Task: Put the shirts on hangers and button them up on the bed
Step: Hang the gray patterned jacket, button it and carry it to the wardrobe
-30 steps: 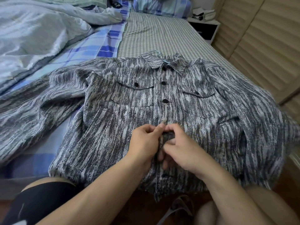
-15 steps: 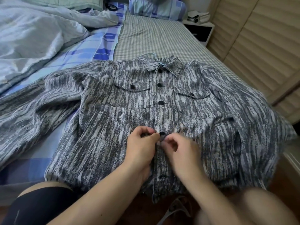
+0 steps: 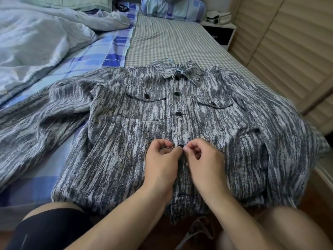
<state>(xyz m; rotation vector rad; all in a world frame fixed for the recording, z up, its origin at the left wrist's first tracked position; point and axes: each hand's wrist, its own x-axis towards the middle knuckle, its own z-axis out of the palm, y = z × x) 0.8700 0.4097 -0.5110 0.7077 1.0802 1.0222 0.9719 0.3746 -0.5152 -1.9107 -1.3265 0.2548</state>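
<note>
A grey and white streaked shirt (image 3: pixel 126 150) lies face up on the bed (image 3: pixel 173 42), its hem hanging over the near edge. A pale blue hanger (image 3: pixel 166 59) pokes out at the collar. Three black buttons down the placket are fastened. My left hand (image 3: pixel 162 163) and my right hand (image 3: pixel 203 163) meet at a fourth black button (image 3: pixel 180 146). Each hand pinches the placket fabric beside that button, left hand on its left, right hand on its right.
A rumpled pale quilt (image 3: pixel 41 38) covers the bed's left side over a blue plaid sheet (image 3: pixel 100 56). A pillow (image 3: pixel 173 8) lies at the head. A nightstand (image 3: pixel 219 31) and slatted doors (image 3: pixel 288 51) stand on the right. My knees are at the bottom.
The fourth button, hidden between my fingers a second ago, now shows through the placket. Both hands stayed at the same spot and have drawn slightly apart.
</note>
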